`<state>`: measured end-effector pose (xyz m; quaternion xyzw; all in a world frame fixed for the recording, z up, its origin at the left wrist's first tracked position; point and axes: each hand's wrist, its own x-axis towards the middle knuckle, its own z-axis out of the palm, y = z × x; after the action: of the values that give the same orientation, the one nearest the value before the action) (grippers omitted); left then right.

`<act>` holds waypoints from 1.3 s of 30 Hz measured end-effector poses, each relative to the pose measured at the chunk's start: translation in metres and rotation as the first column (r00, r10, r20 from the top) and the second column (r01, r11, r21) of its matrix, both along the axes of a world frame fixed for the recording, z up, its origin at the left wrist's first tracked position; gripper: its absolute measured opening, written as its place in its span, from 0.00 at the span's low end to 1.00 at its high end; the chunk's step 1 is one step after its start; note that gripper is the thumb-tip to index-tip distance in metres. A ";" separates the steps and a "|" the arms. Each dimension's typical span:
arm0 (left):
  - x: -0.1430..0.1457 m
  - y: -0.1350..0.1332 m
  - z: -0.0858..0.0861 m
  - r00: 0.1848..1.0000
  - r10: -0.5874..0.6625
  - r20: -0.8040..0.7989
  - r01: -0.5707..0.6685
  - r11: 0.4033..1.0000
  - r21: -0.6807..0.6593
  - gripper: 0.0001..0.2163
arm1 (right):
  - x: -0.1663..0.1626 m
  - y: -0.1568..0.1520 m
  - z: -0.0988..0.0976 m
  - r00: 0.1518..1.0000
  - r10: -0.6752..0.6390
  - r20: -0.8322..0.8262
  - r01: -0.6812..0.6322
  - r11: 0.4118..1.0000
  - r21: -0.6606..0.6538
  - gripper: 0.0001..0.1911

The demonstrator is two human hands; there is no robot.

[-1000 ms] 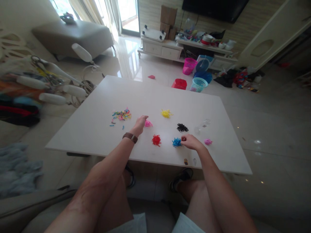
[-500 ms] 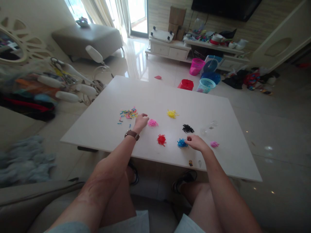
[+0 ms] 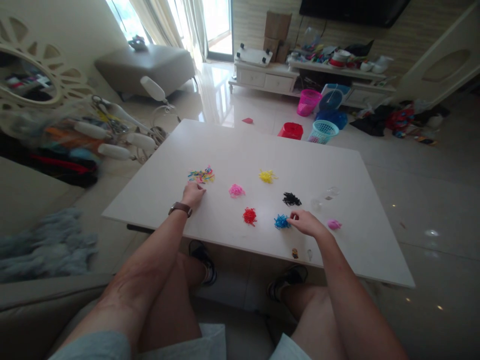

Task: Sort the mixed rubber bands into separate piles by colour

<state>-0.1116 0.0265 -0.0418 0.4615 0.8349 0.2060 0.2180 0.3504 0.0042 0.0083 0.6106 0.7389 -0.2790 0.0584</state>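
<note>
My left hand (image 3: 193, 194), a brown-strapped watch on its wrist, is at the near edge of a pile of mixed-colour small strips (image 3: 202, 174). Its fingers are closed; anything between them is hidden. My right hand (image 3: 304, 221) has its fingertips pinched together against the right edge of a blue pile of small strips (image 3: 281, 221); I cannot make out what they grip. Sorted by colour, other piles lie between and beyond the hands: pink strips (image 3: 236, 190), red strips (image 3: 249, 216), yellow strips (image 3: 267, 176) and black strips (image 3: 291, 199).
On the white table (image 3: 225, 145), a clear container (image 3: 326, 198) lies at the right, with a pink-purple clump (image 3: 334, 224) closer to me. Two small items, one a dark-and-yellow figure (image 3: 295, 253), sit by the near edge. A red stool (image 3: 291, 131) and a light-blue basket (image 3: 323, 132) stand beyond.
My left hand has moved left, from beside the pink pile to the near side of the mixed pile. The right hand stays at the blue pile. The view has shifted slightly.
</note>
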 end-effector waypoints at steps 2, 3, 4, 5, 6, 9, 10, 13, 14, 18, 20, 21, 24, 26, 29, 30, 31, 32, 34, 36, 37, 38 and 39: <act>-0.002 0.007 0.002 1.000 0.003 -0.026 -0.001 0.996 0.087 0.05 | 0.001 -0.001 0.001 1.000 -0.003 -0.002 0.003 1.000 -0.008 0.11; -0.002 0.010 0.002 0.999 0.004 -0.036 0.000 0.992 0.123 0.05 | 0.002 -0.002 0.001 1.000 -0.006 -0.004 0.006 1.000 -0.011 0.11; -0.003 0.013 0.002 0.999 0.003 -0.045 0.004 0.989 0.151 0.04 | 0.003 -0.003 0.002 1.000 -0.009 -0.007 0.009 1.000 -0.014 0.11; -0.004 0.016 0.002 0.999 -0.004 -0.051 0.013 0.986 0.166 0.04 | 0.005 -0.003 0.002 1.000 -0.011 -0.011 0.011 1.000 -0.017 0.11; -0.004 0.018 0.001 0.998 -0.015 -0.056 0.025 0.984 0.176 0.03 | 0.006 -0.004 0.003 1.000 -0.014 -0.014 0.013 1.000 -0.019 0.11; -0.006 0.023 -0.005 0.996 -0.052 -0.077 0.067 0.977 0.202 0.03 | 0.009 -0.006 0.004 1.000 -0.015 -0.015 0.015 0.999 -0.028 0.11; -0.007 0.023 -0.007 0.995 -0.058 -0.083 0.074 0.975 0.207 0.03 | 0.010 -0.006 0.005 1.000 -0.014 -0.014 0.014 0.999 -0.033 0.11; -0.010 0.025 -0.013 0.996 -0.052 -0.072 0.065 0.977 0.204 0.03 | 0.010 -0.005 0.007 1.000 -0.015 -0.011 0.014 0.999 -0.052 0.11; -0.010 0.025 -0.014 0.997 -0.044 -0.064 0.056 0.977 0.204 0.02 | 0.009 -0.005 0.008 1.000 -0.017 -0.012 0.016 0.998 -0.054 0.11; -0.010 0.025 -0.015 1.000 -0.001 -0.022 0.006 0.967 0.255 0.02 | 0.007 -0.005 0.009 0.999 -0.009 -0.031 0.008 0.999 -0.044 0.11; -0.010 0.027 -0.013 0.998 0.059 0.033 -0.066 0.946 0.317 0.04 | 0.006 -0.006 0.010 0.999 -0.005 -0.039 0.004 0.999 -0.033 0.11; -0.011 0.028 -0.011 0.994 0.090 0.065 -0.107 0.935 0.338 0.04 | 0.006 -0.006 0.010 0.999 -0.005 -0.042 0.004 1.000 -0.031 0.11; -0.015 0.032 -0.003 0.956 0.181 0.231 -0.253 0.906 0.339 0.05 | 0.006 -0.006 0.009 0.999 -0.006 -0.050 0.004 0.999 -0.038 0.11; -0.016 0.035 0.003 0.877 0.224 0.425 -0.374 0.873 0.312 0.05 | 0.005 -0.006 0.008 0.999 -0.004 -0.053 0.002 0.999 -0.045 0.11; -0.014 0.036 0.010 0.671 0.221 0.707 -0.536 0.804 0.257 0.04 | 0.004 -0.005 0.006 0.999 0.001 -0.041 -0.003 0.999 -0.051 0.12; -0.013 0.036 0.012 0.598 0.204 0.775 -0.570 0.788 0.232 0.05 | 0.004 -0.005 0.006 0.999 0.004 -0.036 -0.006 0.999 -0.054 0.12; -0.013 0.035 0.014 0.528 0.188 0.828 -0.598 0.775 0.205 0.06 | 0.003 -0.005 0.006 0.999 0.008 -0.032 -0.009 0.998 -0.058 0.12; -0.012 0.034 0.016 0.464 0.172 0.869 -0.616 0.767 0.177 0.06 | 0.002 -0.005 0.007 0.999 0.011 -0.030 -0.013 0.998 -0.062 0.12; -0.012 0.033 0.017 0.358 0.153 0.921 -0.636 0.762 0.121 0.07 | -0.001 -0.005 0.008 1.000 0.018 -0.025 -0.020 0.998 -0.065 0.12; -0.013 0.032 0.018 0.292 0.141 0.946 -0.641 0.762 0.084 0.08 | -0.003 -0.005 0.009 0.999 0.026 -0.023 -0.027 0.998 -0.060 0.12; -0.013 0.032 0.018 0.270 0.133 0.954 -0.643 0.763 0.076 0.08 | -0.004 -0.006 0.010 0.999 0.030 -0.024 -0.031 0.998 -0.058 0.12; -0.014 0.032 0.018 0.252 0.123 0.960 -0.645 0.761 0.072 0.09 | -0.005 -0.006 0.010 0.999 0.031 -0.026 -0.033 0.998 -0.058 0.12; -0.014 0.033 0.018 0.237 0.114 0.965 -0.651 0.756 0.071 0.10 | -0.005 -0.006 0.010 0.999 0.033 -0.029 -0.035 0.998 -0.060 0.12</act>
<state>-0.1253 0.0593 -0.0239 0.0689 0.5715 0.6689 0.4703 0.3450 -0.0020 0.0185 0.5920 0.7410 -0.3088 0.0715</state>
